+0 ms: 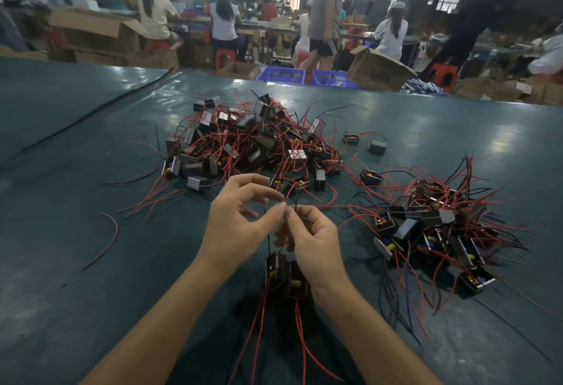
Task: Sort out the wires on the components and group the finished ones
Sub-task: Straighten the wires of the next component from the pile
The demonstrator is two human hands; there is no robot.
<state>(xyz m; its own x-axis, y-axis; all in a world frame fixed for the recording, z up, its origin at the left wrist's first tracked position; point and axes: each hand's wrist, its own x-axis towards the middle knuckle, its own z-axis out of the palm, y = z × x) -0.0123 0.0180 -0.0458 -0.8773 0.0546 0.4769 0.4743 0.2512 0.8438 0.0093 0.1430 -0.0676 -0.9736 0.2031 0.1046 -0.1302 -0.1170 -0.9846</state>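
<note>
- Wire-sorting is under way on one piece: the left hand [240, 217] and right hand [313, 238] meet fingertip to fingertip, each curled in a fine pinch on the black wires [268, 240] rising from a component [281, 275].
- That component sits on the surface [76, 202] right under the wrists, partly hidden by the right hand. Its red wires [300, 333] trail towards the person.
- I'd guess the next move is to draw the leads straight and apart, then set the piece with the finished ones. It needs a light pull, since the leads are thin and limp.
- The components look like small, hard, boxy blocks, dark with grey metal faces and some yellow parts.
- The big heap [253, 138] beyond the hands is a thicket of springy red and black leads that would snag easily.
- The smaller heap [435, 223] lies to the right; I'd guess it's the finished group, though I can't tell.
- The surface is a glossy, smooth teal sheet.
</note>
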